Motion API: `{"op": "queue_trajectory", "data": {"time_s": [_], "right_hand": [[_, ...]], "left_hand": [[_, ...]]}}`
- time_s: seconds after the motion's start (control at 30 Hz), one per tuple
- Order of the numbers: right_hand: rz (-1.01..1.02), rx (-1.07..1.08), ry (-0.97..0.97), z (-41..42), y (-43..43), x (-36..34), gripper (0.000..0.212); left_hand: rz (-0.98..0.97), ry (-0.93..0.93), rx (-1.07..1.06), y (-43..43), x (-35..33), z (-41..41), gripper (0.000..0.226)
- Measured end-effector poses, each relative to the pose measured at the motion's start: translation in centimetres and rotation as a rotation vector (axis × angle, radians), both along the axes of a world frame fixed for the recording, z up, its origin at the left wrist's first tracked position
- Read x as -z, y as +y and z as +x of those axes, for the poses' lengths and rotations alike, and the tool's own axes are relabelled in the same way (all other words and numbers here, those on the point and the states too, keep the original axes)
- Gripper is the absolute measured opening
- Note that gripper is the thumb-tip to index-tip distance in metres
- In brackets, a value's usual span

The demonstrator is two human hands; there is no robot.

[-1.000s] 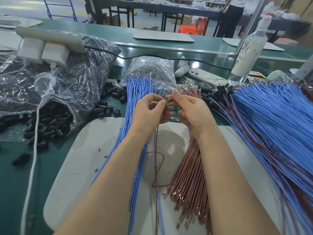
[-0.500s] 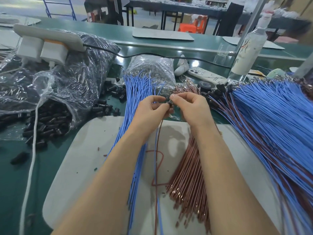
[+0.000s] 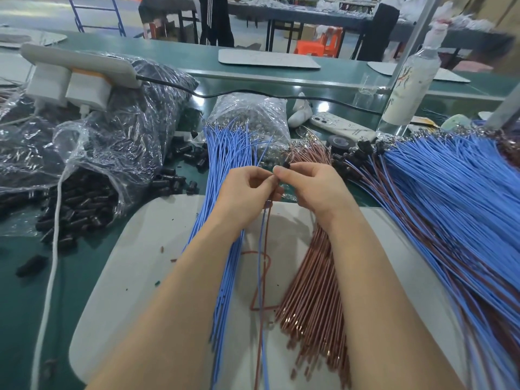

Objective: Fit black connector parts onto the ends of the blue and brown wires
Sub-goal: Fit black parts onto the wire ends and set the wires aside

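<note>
Left hand (image 3: 247, 192) pinching wires (image 3: 263, 229), right hand (image 3: 312, 190) seemingly on connector (image 3: 286, 165), phone (image 3: 342, 126) beyond

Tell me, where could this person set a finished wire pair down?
Barest: the left part of the white mat, between the spilled black connector parts and the blue wire bundle. The green bench left of the white cable is mostly free. Farther back is crowded: plastic bags, a phone.

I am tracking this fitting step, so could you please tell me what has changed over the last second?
Very little. The left hand still pinches the blue and brown wires and the right hand still pinches the black connector part, which now shows more plainly past its fingers. The hands remain touching at the tips. The blue bundle, brown bundle and bag of connectors stayed put.
</note>
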State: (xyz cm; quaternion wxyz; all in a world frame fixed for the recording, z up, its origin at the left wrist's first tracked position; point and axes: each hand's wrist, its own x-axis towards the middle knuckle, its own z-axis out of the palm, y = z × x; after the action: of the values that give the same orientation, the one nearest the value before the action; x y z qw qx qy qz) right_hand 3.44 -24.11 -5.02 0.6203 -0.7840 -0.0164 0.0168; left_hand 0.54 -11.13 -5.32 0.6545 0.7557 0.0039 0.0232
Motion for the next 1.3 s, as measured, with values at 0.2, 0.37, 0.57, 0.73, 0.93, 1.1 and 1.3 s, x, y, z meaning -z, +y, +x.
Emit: {"op": "queue_trajectory", "data": {"time_s": [0.2, 0.37, 0.57, 0.73, 0.93, 1.1, 1.3], "right_hand": [[0.101, 0.077, -0.065, -0.05, -0.09, -0.17, 0.012], [0.121, 0.111, -0.104, -0.29, -0.06, -0.47, 0.017], [0.149, 0.144, -0.128, -0.28, -0.04, -0.50, 0.014], [0.179, 0.141, -0.124, -0.26, 0.05, -0.28, 0.012], [0.253, 0.077, -0.020, 0.15, -0.11, -0.16, 0.013], [0.207, 0.024, 0.008, 0.12, 0.24, -0.05, 0.015], [0.226, 0.047, -0.020, -0.02, 0.18, -0.21, 0.013]], "left_hand": [[0.063, -0.008, -0.028, -0.29, 0.10, 0.00, 0.024], [0.063, 0.005, -0.032, -0.31, 0.40, 0.17, 0.021], [0.126, 0.003, 0.003, -0.13, 0.62, 0.23, 0.015], [0.141, 0.006, 0.026, 0.01, 0.61, 0.16, 0.013], [-0.115, 0.097, 0.079, -0.15, 0.22, 0.13, 0.012], [-0.131, 0.090, 0.045, -0.19, 0.20, 0.26, 0.007], [-0.081, 0.058, 0.027, -0.43, 0.14, 0.12, 0.009]]}}
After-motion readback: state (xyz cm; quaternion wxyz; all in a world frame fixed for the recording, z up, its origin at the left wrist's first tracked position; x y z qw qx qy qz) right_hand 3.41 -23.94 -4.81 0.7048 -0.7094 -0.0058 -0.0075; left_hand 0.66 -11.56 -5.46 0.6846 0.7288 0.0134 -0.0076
